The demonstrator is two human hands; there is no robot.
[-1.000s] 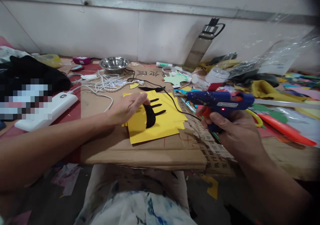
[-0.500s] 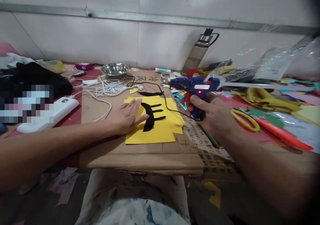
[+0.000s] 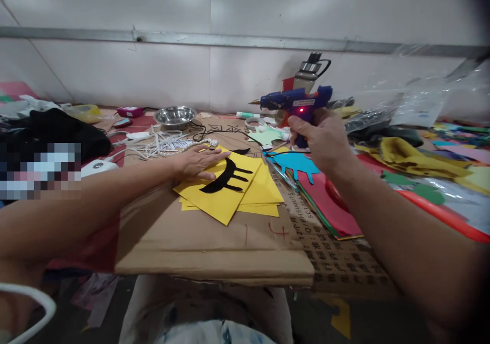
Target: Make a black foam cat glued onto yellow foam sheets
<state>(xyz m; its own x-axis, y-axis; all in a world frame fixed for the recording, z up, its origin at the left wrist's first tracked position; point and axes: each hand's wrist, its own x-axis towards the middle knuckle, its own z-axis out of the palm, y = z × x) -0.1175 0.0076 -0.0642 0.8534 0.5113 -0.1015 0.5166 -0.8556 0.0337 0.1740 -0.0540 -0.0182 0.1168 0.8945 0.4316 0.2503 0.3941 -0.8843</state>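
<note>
My left hand [image 3: 199,163] lies flat, fingers stretched, on the left side of the top yellow sheet [image 3: 225,209]. On that sheet is a black eyelash-shaped cutout [image 3: 221,179], its curve with three strokes pointing right. More yellow sheets [image 3: 268,193] lie beneath, turned at another angle. Another black piece [image 3: 242,151] shows partly behind the top sheet. My right hand [image 3: 327,137] is wrapped round the handle of a blue hot glue gun [image 3: 294,99], raised above the table. Its nozzle points left and a red light glows on its side.
Behind the sheets stand a metal bowl [image 3: 175,115] and a bottle [image 3: 308,71]. White cords [image 3: 161,139] and a power strip [image 3: 98,167] lie left. To the right are a blue cutout [image 3: 294,164], coloured sheets [image 3: 333,206], an orange-red tool [image 3: 440,209] and plastic wrap [image 3: 383,109].
The top yellow sheet has turned clockwise under my left hand, its black cutout with it. My right hand has raised the glue gun; the pale glue stick behind it no longer shows.
</note>
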